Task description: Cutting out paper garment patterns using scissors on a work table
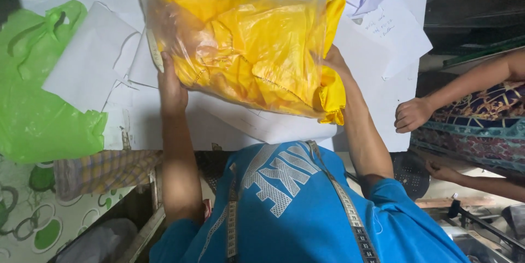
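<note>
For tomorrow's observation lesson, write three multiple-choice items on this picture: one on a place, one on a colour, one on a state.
1. Where does the green plastic bag lie?
A. at the picture's left
B. on the person's lap
C. inside the clear bag

2. What colour is the cloth in the clear bag?
A. red
B. yellow
C. white

3. How is the clear bag held?
A. by one hand
B. by no hand
C. between both hands

Key: 1 A, it lies on the table's left side; 2 B, yellow shows through the plastic; 3 C, the left hand and right hand grip opposite ends.
</note>
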